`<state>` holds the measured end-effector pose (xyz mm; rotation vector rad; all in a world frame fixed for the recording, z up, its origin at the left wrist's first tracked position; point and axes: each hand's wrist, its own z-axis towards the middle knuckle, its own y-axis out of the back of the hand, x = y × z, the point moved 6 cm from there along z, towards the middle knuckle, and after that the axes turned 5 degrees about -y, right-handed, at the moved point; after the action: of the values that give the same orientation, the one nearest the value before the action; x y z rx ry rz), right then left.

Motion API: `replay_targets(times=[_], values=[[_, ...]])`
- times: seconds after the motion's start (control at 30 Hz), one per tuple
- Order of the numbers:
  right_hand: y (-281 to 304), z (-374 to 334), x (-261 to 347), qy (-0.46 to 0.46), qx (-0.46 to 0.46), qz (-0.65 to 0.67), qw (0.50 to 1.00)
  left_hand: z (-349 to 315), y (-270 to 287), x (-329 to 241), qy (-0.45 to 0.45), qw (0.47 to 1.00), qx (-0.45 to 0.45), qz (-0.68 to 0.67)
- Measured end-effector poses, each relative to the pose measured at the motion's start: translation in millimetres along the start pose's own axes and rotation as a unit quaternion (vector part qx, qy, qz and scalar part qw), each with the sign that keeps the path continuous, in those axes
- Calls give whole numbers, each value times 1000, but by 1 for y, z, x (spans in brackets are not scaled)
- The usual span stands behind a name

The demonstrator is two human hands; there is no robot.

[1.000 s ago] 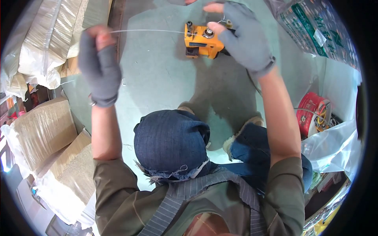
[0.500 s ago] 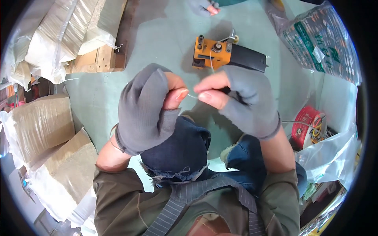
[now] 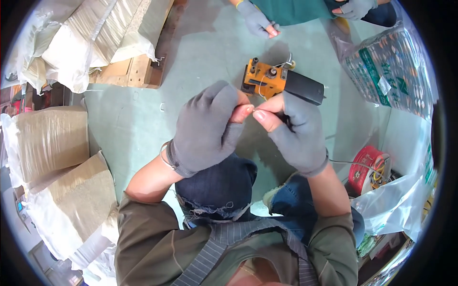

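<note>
Both my hands wear grey fingerless gloves and meet in front of my knees. My left hand [image 3: 207, 126] pinches a thin white thread between thumb and forefinger. Just to its right, my right hand [image 3: 300, 136] pinches too, its fingertips almost touching the left ones. The thread [image 3: 260, 89] runs down toward my fingers from an orange and black portable sewing machine [image 3: 268, 80], which lies on the floor just beyond my right hand. The thread's end is too small to make out.
Plastic-wrapped stacks [image 3: 52, 143] line the left, with a wooden pallet [image 3: 155, 74] at the far left. Another person's gloved hand [image 3: 257, 20] is beyond the machine. On the right are a wrapped bundle [image 3: 389, 71], a red cable reel [image 3: 360, 169] and clear plastic sheeting [image 3: 391, 207].
My left hand has moved right and my fingertips have come closer together, narrowing the gap. The view has shifted, so more of the other person shows at the top.
</note>
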<state>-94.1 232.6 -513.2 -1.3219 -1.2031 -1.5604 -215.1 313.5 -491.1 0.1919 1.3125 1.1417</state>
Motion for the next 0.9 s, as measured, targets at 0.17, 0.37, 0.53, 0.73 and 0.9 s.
replay_targets(times=[0.17, 0.37, 0.53, 0.73, 0.9], values=[[18, 3, -8, -2, -31, 5, 999, -8, 11, 22, 72, 994, -76, -11], [2, -14, 38, 121, 277, 224, 926, -19, 4, 35, 157, 972, -80, -156], [2, -30, 51, 203, 342, 268, 878, -19, 0, 37, 151, 975, -72, -145], [-7, -27, 64, 206, 371, 338, 840, -21, -4, 49, 193, 963, -63, -176], [10, -20, 33, 144, 227, 232, 935, -13, -5, 43, 154, 974, -39, -160]])
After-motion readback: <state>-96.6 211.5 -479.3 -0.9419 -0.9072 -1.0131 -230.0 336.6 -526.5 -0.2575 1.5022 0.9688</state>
